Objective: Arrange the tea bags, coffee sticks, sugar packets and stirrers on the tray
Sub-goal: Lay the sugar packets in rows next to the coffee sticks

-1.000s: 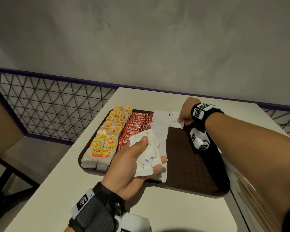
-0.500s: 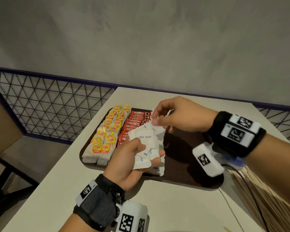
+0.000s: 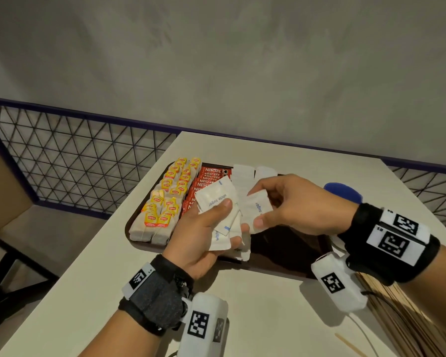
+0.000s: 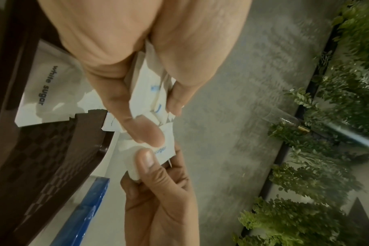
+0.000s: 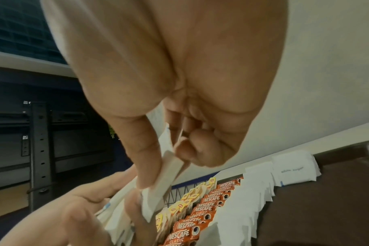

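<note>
- Left hand (image 3: 203, 235) grips a fanned stack of white paper sugar packets (image 3: 218, 202), thumb curled on top, above the near edge of the brown plastic tray (image 3: 289, 253).
- Right hand (image 3: 294, 204) pinches one white sugar packet (image 3: 256, 210) at the stack's 3 o'clock side.
- Yellow-tagged tea bags (image 3: 165, 202) fill the tray's 9 o'clock end; red coffee sticks (image 3: 209, 176) lie beside them, then a row of white sugar packets (image 3: 242, 176).
- Wooden stirrers (image 3: 402, 318) lie on the pale surface (image 3: 268, 318) at the tray's 4 o'clock.

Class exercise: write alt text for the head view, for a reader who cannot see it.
Over a brown tray, the left hand holds a stack of sugar packets while the right hand pinches one packet. Tea bags and coffee sticks fill the tray's left side.
</note>
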`<state>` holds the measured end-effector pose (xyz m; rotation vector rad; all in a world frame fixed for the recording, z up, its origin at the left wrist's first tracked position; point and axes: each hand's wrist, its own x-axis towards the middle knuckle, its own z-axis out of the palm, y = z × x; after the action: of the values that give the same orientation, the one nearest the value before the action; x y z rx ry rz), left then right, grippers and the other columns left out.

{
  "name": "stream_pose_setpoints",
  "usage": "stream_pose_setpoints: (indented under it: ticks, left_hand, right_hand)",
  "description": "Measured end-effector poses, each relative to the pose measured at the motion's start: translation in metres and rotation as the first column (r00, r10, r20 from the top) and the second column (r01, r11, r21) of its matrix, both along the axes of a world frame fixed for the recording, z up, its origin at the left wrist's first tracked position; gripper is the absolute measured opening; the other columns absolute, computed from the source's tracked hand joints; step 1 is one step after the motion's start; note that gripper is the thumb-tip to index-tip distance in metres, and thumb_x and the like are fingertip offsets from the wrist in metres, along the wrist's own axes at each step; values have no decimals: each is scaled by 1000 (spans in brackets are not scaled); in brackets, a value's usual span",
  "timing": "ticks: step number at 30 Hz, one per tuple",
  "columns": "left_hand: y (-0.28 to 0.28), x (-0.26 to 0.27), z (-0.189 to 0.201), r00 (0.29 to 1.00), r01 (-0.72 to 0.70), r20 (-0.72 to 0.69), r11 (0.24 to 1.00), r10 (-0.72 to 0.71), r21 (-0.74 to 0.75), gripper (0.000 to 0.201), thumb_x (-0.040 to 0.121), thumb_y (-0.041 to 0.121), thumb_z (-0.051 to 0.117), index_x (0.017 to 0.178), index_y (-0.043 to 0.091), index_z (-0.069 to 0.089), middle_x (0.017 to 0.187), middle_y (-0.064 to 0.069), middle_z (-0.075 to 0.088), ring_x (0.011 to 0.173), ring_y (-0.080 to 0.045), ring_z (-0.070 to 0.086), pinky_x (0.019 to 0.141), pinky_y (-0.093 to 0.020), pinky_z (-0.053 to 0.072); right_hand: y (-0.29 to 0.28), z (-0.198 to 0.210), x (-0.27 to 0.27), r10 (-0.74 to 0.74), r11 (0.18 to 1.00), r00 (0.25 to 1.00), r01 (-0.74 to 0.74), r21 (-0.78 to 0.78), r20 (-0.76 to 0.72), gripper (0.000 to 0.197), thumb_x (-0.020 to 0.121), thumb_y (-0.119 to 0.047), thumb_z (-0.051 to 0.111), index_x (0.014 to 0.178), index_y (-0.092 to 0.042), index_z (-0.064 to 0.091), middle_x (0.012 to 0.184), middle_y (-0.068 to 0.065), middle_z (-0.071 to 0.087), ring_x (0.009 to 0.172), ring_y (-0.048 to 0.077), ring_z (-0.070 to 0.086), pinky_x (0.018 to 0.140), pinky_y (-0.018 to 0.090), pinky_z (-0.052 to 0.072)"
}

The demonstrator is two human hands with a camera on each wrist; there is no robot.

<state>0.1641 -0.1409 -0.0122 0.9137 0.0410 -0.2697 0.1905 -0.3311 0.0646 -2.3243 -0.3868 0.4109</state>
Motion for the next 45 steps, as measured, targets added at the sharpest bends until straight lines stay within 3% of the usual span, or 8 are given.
stream_pose_setpoints:
  ticks: [4,7,11,18,25,31,38,45]
  left_hand:
    - [1,1,-3,998,4,-60,1000,-5,-8,23,102,13,54,122,18,65,107,-17,77,80,-35,75,52,-32,57]
    - [2,1,-6,995,52,-88,998,-56,-47,29,100,9,47,124,16,62,111,-21,76,85,-40,72,56,-36,59]
    - [3,2,-10,990,104,-85,993,-109,-58,39,97,3,40,127,14,61,115,-24,73,88,-42,72,54,-36,58]
    - [-2,1,-14,989,121,72,990,-127,78,42,94,4,64,135,16,62,122,-20,72,93,-30,71,61,-31,56]
    - [-1,6,-18,995,1,103,998,-8,69,41,95,-9,58,131,9,61,116,-20,74,82,-26,72,52,-24,53]
    - [-1,6,-19,988,-13,156,996,-1,85,43,94,-10,59,131,12,62,115,-17,75,83,-26,72,51,-24,51]
    - [-1,11,-25,985,-55,168,998,48,39,47,84,-17,68,128,1,61,123,-31,66,90,-33,63,49,-22,47]
    - [2,11,-23,993,-30,120,997,21,75,31,88,-13,66,112,6,65,91,-25,65,70,-27,62,47,-26,49]
  right_hand:
    - [-4,1,-3,-113,981,993,117,153,-36,14,94,-9,73,108,-12,73,90,10,76,64,12,65,62,21,55]
    - [-5,6,-3,-155,898,974,210,387,-168,9,97,2,65,104,5,68,87,19,73,69,27,67,62,32,61]
    - [-2,9,-2,-162,849,959,257,463,-234,10,94,11,61,103,9,64,87,26,74,70,34,72,64,38,65]
    - [2,-4,2,-212,889,949,287,358,-234,22,89,6,73,110,6,65,92,27,76,77,35,74,73,40,65]
    - [-2,-7,-1,-90,985,978,115,125,-190,29,86,-7,80,113,-10,69,92,11,80,82,30,78,71,34,65]
    - [0,-5,2,-88,975,978,123,185,-188,15,98,-19,68,107,-9,73,94,13,79,79,30,76,71,35,64]
    - [-4,-4,7,-69,992,981,87,93,-180,14,94,-17,74,104,-8,77,93,8,80,73,32,75,68,33,64]
    - [-19,-7,37,-201,979,979,202,-18,42,7,87,-19,82,92,-15,80,82,6,79,57,15,70,61,27,60]
